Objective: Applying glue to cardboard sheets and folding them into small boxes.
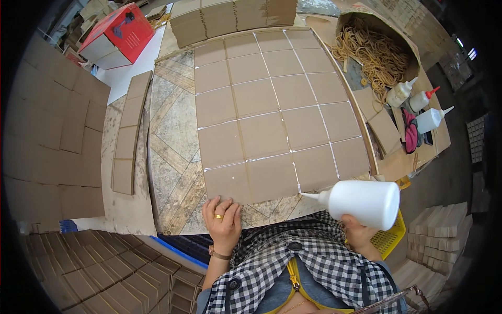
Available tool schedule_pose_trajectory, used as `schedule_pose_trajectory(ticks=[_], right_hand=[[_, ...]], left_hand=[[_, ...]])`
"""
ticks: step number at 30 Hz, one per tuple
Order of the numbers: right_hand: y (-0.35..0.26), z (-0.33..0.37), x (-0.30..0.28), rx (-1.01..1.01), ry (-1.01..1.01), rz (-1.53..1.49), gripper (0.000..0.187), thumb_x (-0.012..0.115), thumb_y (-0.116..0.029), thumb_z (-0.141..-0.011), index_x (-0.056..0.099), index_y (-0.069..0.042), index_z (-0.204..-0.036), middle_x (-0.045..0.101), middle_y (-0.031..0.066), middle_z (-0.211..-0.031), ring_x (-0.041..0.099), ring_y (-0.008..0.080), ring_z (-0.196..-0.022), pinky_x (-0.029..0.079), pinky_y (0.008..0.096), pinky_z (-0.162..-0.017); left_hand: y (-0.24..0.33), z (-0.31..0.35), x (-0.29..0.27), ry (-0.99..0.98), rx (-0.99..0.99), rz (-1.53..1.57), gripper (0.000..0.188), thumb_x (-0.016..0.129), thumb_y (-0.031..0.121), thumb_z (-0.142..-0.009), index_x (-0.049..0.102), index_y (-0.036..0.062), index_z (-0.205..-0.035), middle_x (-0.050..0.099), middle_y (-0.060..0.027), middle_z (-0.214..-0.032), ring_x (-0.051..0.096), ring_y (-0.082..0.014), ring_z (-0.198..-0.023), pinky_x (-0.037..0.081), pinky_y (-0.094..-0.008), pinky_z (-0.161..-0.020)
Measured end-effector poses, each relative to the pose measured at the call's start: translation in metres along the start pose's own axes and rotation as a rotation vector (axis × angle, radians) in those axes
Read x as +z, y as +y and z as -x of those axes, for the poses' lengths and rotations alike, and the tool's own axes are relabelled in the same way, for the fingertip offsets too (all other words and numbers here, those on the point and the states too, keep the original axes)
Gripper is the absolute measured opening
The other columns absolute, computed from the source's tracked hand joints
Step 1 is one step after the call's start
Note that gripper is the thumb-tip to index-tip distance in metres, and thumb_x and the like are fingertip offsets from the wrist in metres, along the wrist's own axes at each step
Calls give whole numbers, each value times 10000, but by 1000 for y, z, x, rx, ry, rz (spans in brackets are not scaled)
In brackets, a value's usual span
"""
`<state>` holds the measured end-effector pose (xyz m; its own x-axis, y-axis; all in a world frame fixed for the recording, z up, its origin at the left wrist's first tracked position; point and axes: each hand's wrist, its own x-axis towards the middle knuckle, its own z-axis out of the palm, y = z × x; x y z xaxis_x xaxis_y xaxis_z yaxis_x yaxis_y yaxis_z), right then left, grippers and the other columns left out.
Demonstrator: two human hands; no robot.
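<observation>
A grid of brown cardboard pieces point(217, 146) lies on the patterned tabletop, with white glue lines along many of its seams. In my right hand point(358, 233) is a large white squeeze bottle point(363, 204), tipped on its side. Its thin nozzle points left and meets the near edge of the grid, at the end of a glue line. My left hand point(223, 222), with a gold ring, rests its fingertips at the near left corner of the cardboard. It holds nothing, and its fingers are slightly bent.
Right of the grid are a carton of tan rubber bands point(371, 52), several smaller bottles point(429, 120) and a pink-and-black item point(410, 131). Stacked cardboard point(235, 23) stands along the far edge. A cardboard strip point(130, 133) and a red-and-white box point(117, 36) are left. A yellow basket point(392, 235) sits below.
</observation>
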<state>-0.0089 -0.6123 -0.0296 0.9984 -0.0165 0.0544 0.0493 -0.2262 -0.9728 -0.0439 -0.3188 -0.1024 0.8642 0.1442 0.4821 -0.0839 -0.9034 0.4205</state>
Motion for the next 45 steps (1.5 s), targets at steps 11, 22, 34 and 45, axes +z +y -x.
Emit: schedule_pose_trajectory(ticks=[11, 22, 34, 45], right_hand=[[-35, -183, 67, -30, 265, -700, 450, 635, -162, -867, 428, -38, -1247, 546, 109, -1131, 559, 245, -1045, 521, 490, -804], [-19, -366, 243, -78, 341, -658, 766, 810, -172, -693, 275, -80, -1233, 470, 139, -1213, 549, 262, -1059, 575, 395, -662], [-1, -442, 317, -433, 536, -319, 900, 862, -245, -621, 305, 16, -1277, 472, 203, -1223, 491, 336, -1138, 404, 435, -975], [-11, -438, 320, -414, 534, -170, 865, 863, -278, -612, 342, 17, -1237, 510, 206, -1185, 513, 351, -1108, 414, 431, -953]], left_hand=[[-4, 0, -3, -8, -19, 12, 139, 696, 101, -717, 649, 81, -847, 622, -54, -926, 526, -300, -1014, 394, -492, -911], [-9, 5, -4, -27, -37, 7, 156, 695, 130, -720, 660, 123, -872, 633, -33, -936, 545, -280, -1001, 410, -467, -896], [-16, 9, 2, -43, -38, -56, 202, 751, 223, -711, 667, 181, -891, 632, 17, -944, 573, -231, -964, 437, -424, -870], [-16, 13, 4, -31, -54, -54, 239, 771, 239, -654, 677, 184, -867, 641, 29, -933, 556, -232, -1007, 439, -432, -901]])
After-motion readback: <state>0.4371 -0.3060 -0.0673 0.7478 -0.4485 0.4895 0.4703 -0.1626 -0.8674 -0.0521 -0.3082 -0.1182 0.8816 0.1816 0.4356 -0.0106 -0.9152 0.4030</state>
